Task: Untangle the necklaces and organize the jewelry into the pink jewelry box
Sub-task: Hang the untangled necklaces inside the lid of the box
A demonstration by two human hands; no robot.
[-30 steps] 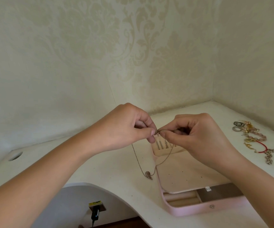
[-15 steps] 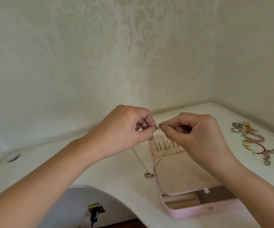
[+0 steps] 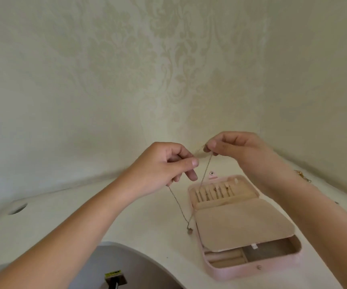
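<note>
The two hands, fingertips together half a second ago, are now apart, the left hand [image 3: 165, 165] and the higher right hand [image 3: 238, 148] each pinching one end of the single necklace [image 3: 178, 203], whose one pendant [image 3: 190, 230] dangles low just left of the one open pink box [image 3: 241, 272] on the table [image 3: 147, 215].

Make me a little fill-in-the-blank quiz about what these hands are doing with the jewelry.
The right hand is held ____ than the left hand. Both pinch one necklace, whose pendant is left of the ____ jewelry box. The box is ____, not closed.
Missing words: higher; pink; open.
</note>
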